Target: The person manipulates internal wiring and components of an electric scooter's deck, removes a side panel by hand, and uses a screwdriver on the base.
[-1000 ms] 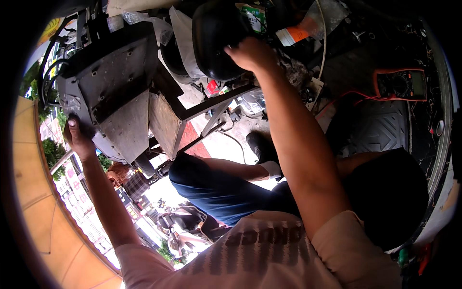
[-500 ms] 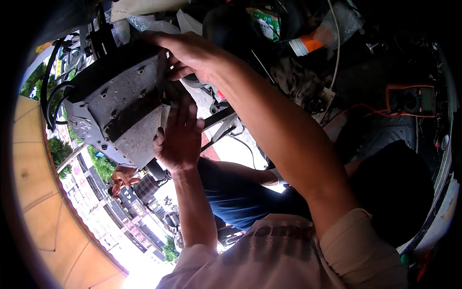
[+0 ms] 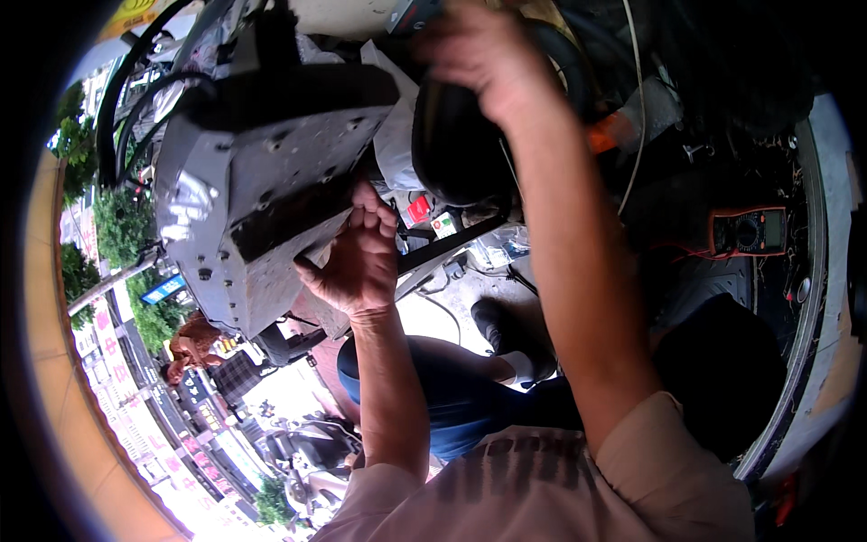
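A grey metal box (image 3: 271, 190), with several bolts and holes in its scuffed faces, hangs tilted at the upper left. My left hand (image 3: 357, 262) is at its lower right edge, palm toward me, fingers curled up against the edge and thumb by the near face; it appears to hold the box. Higher up, my right hand (image 3: 488, 63) is off the box and smeared by motion. It is above a black rounded seat-like thing (image 3: 461, 144) and close to a dark box-shaped thing (image 3: 411, 16). Whether the right hand holds anything is not visible.
Black cables (image 3: 113, 108) loop beside the box. An orange-framed multimeter (image 3: 748, 231) with red leads lies at the right. A red item (image 3: 418, 210) and plastic bags (image 3: 501, 246) sit beyond my left hand. A parked motorcycle (image 3: 312, 452) and a person (image 3: 194, 348) are at the lower left.
My right hand has left the top of the metal box and moved up and right. My left hand stays at the box's edge, its fingers more curled. The view has shifted.
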`<action>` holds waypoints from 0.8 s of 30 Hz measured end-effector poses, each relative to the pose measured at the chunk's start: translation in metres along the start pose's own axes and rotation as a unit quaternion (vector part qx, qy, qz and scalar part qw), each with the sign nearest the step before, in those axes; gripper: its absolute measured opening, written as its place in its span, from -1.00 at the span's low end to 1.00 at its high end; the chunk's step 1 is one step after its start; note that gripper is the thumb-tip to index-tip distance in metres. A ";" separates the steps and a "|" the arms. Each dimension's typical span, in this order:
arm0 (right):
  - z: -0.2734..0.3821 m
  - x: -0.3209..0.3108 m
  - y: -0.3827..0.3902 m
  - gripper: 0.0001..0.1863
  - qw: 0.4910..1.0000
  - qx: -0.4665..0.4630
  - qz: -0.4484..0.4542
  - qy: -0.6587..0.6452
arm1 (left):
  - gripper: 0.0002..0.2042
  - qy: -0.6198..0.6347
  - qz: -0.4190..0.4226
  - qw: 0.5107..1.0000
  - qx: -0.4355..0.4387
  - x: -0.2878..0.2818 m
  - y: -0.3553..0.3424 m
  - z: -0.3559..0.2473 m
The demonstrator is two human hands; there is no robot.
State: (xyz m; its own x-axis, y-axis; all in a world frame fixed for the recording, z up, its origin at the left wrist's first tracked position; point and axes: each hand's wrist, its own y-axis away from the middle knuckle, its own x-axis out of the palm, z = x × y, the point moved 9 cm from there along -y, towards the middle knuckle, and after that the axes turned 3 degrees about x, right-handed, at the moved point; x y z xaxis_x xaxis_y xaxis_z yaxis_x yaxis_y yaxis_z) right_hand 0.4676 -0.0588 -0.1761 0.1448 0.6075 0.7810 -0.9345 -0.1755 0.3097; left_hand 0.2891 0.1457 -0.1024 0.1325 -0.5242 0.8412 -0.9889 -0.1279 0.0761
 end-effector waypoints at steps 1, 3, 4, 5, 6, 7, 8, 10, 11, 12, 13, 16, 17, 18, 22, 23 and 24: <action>0.019 -0.023 -0.008 -0.63 0.994 -0.069 -0.016 -0.080 | 0.06 -0.011 0.003 1.000 0.004 0.000 0.002 -0.002; 0.044 -0.043 -0.013 -0.63 0.971 -0.021 -0.093 -0.221 | 0.03 0.006 0.009 1.000 -0.004 -0.004 0.004 -0.001; 0.026 -0.010 -0.024 -0.64 0.989 -0.097 -0.109 -0.004 | 0.02 -0.003 0.020 1.000 -0.012 0.001 -0.003 0.005; 0.002 0.040 -0.030 -0.65 0.956 -0.164 -0.120 0.210 | 0.01 -0.015 0.027 0.999 -0.015 0.008 -0.006 0.008; -0.021 0.062 -0.029 -0.64 0.993 -0.082 -0.064 0.050 | -0.01 0.006 0.011 1.000 -0.009 0.001 -0.006 0.004; -0.036 0.082 -0.020 -0.58 0.994 0.003 -0.008 -0.113 | -0.03 0.028 0.010 1.000 -0.002 0.002 -0.006 0.002; -0.042 0.084 -0.023 -0.57 0.996 -0.002 0.011 -0.092 | -0.05 0.016 0.012 1.000 -0.003 0.003 -0.003 0.000; -0.046 0.082 -0.024 -0.63 0.996 0.032 0.055 -0.062 | -0.07 -0.004 0.021 1.000 -0.007 -0.002 0.002 -0.001; -0.046 0.081 -0.019 -0.64 0.992 0.080 0.079 -0.057 | -0.08 -0.015 0.023 1.000 -0.008 -0.010 -0.002 -0.005; -0.042 0.054 -0.011 -0.58 0.996 0.038 -0.037 0.078 | -0.10 0.000 0.010 1.000 0.002 -0.014 0.002 -0.007; -0.047 0.044 0.004 -0.56 0.992 0.056 -0.050 0.101 | 0.08 -0.038 0.009 0.999 0.023 -0.015 0.001 -0.009; -0.070 -0.021 0.029 -0.55 0.987 0.099 -0.056 0.109 | 0.09 0.005 0.062 0.998 0.001 -0.007 -0.003 -0.005; -0.080 -0.054 0.033 -0.58 0.982 0.110 -0.097 0.117 | -0.05 0.078 0.116 0.989 -0.046 0.004 -0.003 -0.002; -0.090 -0.078 0.043 -0.62 0.981 0.090 -0.117 0.122 | -0.21 0.021 0.089 0.996 -0.013 0.008 0.001 -0.003; -0.130 -0.161 0.086 -0.71 0.957 0.078 -0.247 0.128 | -0.44 0.020 0.074 0.997 0.005 0.007 0.001 0.002; -0.146 -0.181 0.097 -0.73 0.952 0.074 -0.273 0.114 | -0.52 0.019 0.079 0.997 0.000 0.008 0.000 0.003; -0.159 -0.184 0.115 -0.71 0.945 0.062 -0.272 0.172 | -0.60 0.059 0.093 0.994 -0.010 0.004 0.001 0.002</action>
State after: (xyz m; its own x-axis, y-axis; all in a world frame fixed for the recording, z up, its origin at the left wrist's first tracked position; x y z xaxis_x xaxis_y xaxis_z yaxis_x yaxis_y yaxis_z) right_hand 0.2818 -0.0674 -0.3704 0.4584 0.8462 0.2717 -0.7037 0.1589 0.6925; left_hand 0.2885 0.1421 -0.0997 -0.0614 -0.4342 0.8987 -0.9967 -0.0206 -0.0780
